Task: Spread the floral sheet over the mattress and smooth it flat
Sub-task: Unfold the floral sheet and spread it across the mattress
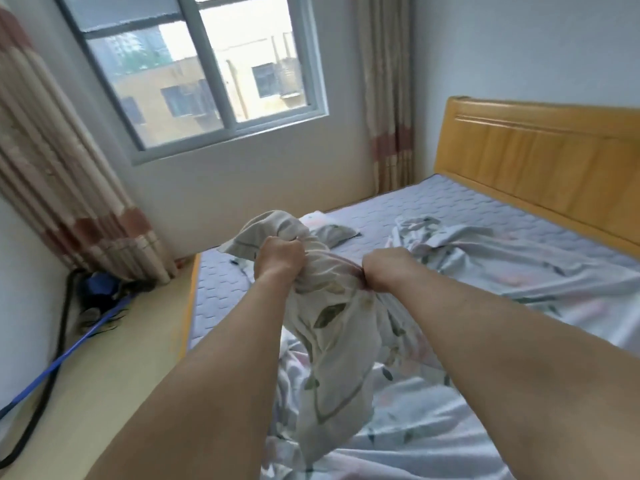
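The floral sheet point(346, 341), pale with green leaves and pink blooms, lies crumpled over the near and right part of the quilted blue-grey mattress point(398, 209). A bunched stretch of it is lifted above the bed. My left hand point(278, 258) grips the bunch near its upper end, and a loose corner sticks up past the fist. My right hand point(386, 268) grips the same bunch a little to the right. Both arms are stretched forward. The far and left parts of the mattress are bare.
A wooden headboard point(540, 157) stands at the right. A window point(207, 64) and curtains point(52, 168) fill the far wall. On the floor point(114, 358) left of the bed lie a blue pole point(69, 351), a dark cable and shoes point(100, 306).
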